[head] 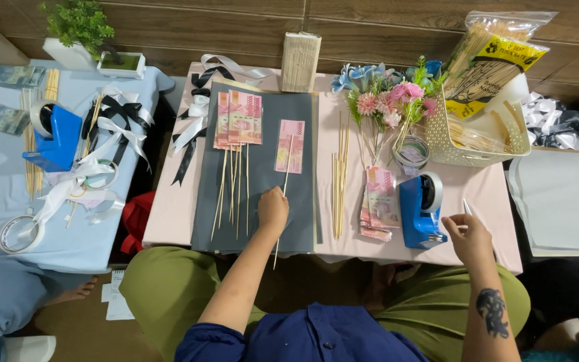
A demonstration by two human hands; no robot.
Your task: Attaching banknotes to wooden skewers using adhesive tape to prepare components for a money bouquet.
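On the grey sheet (263,201) over the pink table (169,221): left hand (273,209) pinches a skewer (283,194) with one pink banknote (290,146) at its top. Right hand (467,234) sits at the blue tape dispenser (420,211), fingers pinched, looks like on a strip of tape; can't confirm. Progress, my read: a cluster of notes on sticks (238,121) already lies done at left. Left to do: loose note stack (378,201) and bare skewers (340,174) beside it. Roughly early-to-mid.
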